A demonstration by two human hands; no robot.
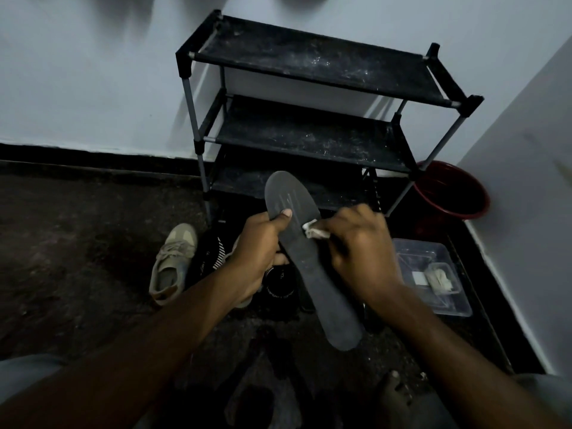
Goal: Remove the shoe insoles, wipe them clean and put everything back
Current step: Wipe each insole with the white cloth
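A dark grey insole [306, 261] is held in the air in front of the rack [309, 57]. Its toe end points up toward the rack's lowest shelf and its heel end points down toward the person. The left hand [260, 243] grips the insole on its left edge, just below the toe part. The thumb lies flat on the top face and the fingers [278, 260] curl round underneath. The right hand [359, 246] has its fingers bunched tight on a small white cloth [312, 230], pressing it onto the insole's right edge, just across from the left thumb.

On the floor [77, 243] in front of the rack, below the hands, lies a black shoe [280, 287], partly hidden by the left hand. A beige shoe [171, 264] lies in front of the rack's left leg, with its laces facing up. A red basin [448, 184] stands just beside the rack's right legs, against the wall. In front of the basin, to the right of the rack, sits a clear box [411, 252] with pale folded rags [439, 278] in it. The rack's three black shelves are dusty.
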